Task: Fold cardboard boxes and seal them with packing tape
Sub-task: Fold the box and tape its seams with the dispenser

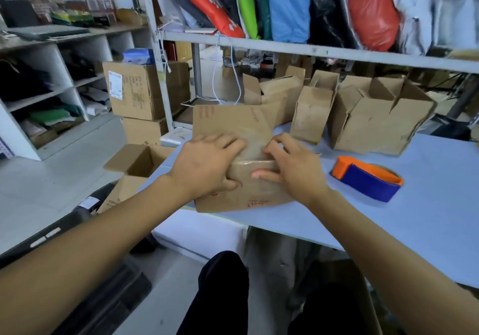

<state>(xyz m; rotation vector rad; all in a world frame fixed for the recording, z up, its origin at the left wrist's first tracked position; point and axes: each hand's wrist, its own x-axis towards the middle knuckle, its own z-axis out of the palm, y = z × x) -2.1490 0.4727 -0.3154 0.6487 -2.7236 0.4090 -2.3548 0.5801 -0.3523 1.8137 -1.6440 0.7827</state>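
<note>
A brown cardboard box (228, 122) stands on the near left part of the light blue table (427, 231). A strip of clear packing tape (252, 150) runs over its top and down the front face. My left hand (207, 163) lies flat on the top with its thumb hooked over the front edge. My right hand (293, 166) presses beside the tape, fingers on top and thumb on the front. An orange and blue tape dispenser (368, 179) lies on the table to the right, with neither hand on it.
Several folded open-topped boxes (373, 117) stand at the back of the table under a metal shelf (311, 49) packed with coloured bags. Larger cartons (140, 93) are stacked left of the shelf post. An open box (134, 163) sits on the floor by the table's left corner.
</note>
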